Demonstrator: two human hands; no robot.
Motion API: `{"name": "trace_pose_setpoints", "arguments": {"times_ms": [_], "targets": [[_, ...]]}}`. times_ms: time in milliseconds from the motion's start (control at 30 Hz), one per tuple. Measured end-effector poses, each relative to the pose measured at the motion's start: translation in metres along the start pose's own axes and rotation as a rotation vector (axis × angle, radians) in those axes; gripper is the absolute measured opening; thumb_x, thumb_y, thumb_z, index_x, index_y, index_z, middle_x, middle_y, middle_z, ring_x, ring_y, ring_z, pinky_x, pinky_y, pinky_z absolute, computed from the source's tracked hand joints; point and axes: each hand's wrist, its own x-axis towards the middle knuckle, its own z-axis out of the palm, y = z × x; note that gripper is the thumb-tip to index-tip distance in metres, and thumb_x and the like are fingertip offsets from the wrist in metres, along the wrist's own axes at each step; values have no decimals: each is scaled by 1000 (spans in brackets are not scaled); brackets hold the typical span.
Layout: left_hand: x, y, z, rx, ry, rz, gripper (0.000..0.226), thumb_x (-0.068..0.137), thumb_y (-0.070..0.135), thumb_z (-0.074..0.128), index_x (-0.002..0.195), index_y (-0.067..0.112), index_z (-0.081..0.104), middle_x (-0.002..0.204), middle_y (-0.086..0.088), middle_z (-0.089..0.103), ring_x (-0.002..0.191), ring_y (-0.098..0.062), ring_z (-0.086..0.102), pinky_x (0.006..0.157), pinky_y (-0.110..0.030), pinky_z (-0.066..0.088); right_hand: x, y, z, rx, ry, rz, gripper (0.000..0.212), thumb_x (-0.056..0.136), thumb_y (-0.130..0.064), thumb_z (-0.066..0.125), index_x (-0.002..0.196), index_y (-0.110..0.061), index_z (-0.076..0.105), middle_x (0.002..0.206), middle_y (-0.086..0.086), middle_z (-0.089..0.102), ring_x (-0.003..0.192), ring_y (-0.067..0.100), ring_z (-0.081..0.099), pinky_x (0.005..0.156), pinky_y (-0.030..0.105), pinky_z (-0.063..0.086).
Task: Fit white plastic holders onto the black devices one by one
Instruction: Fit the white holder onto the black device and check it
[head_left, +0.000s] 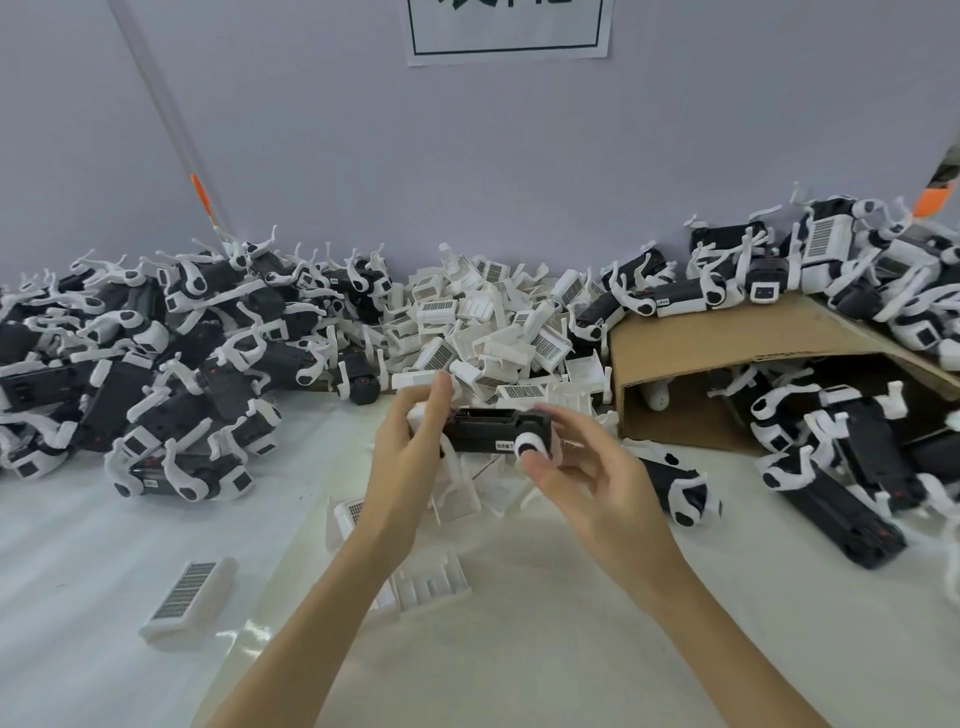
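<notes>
Head: black device (488, 430) between hands.

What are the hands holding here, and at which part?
Both hold one black device: left hand grips its left end, right hand pinches the right end by the white round cap.

Above the desk (571, 649), the left hand (402, 457) grips one end of a black device (491, 428), thumb on top. The right hand (587, 467) pinches its other end, apparently at a round white cap. Behind lies a heap of white holders (488, 322), beside a cardboard box (727, 343).
</notes>
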Motion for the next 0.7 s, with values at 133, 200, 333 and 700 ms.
{"name": "trace_pose_setpoints", "arguments": {"times_ms": [133,200,333,700], "targets": [[0,3,-1,-256,83,-71,59,98,71,54,96,17,77,109,-11,78,110,-32,73,102,-54,53,-5,-2,1,-173,-74,-147,62,87,-47,82,143,-42,56,142,-15,61,133,15,57,105,29,48],[1,4,-4,-439,121,-103,53,99,62,58,82,14,73,85,-11,73,78,-28,72,77,-41,61,-9,-3,8,-222,-156,-191,58,94,-59,69,148,-44,51,144,-19,59,136,11,55,105,27,48],[2,8,-15,-725,-24,-220,55,102,56,53,79,7,64,75,-13,62,66,-28,60,63,-33,56,-9,4,11,-343,-116,-277,35,112,-38,47,146,-36,56,139,-19,62,136,10,55,108,24,44],[-2,5,-4,-372,33,22,52,109,43,47,79,5,67,79,-17,65,72,-28,62,68,-35,55,-4,28,-5,-810,-269,-149,27,98,-27,72,123,-20,70,142,-16,50,135,0,35,109,24,38]]}}
